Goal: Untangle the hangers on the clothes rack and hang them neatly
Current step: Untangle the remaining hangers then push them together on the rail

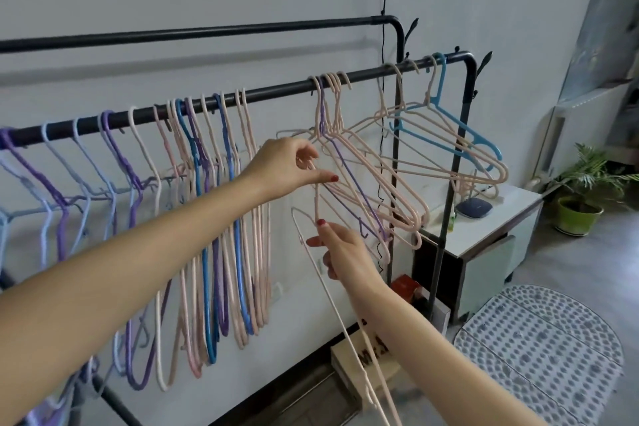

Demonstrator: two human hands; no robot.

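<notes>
A black clothes rack's front bar (276,92) carries several hangers. Neat purple, blue and pink ones (193,204) hang in a row on the left. A tangled bunch of pink hangers with one purple (366,180) hangs at centre right, and another tangle with a blue hanger (460,135) sits near the right end. My left hand (290,166) pinches a pink wire of the centre tangle. My right hand (339,245) is just below it, fingers on a loose pink hanger (332,304) that slants down toward the floor.
A second, higher black bar (207,33) runs behind. A white cabinet (498,218) stands right of the rack with a dark blue gadget on it. A potted plant (581,197) and a dotted mat (539,356) are on the floor at right. Boxes (366,353) lie under the rack.
</notes>
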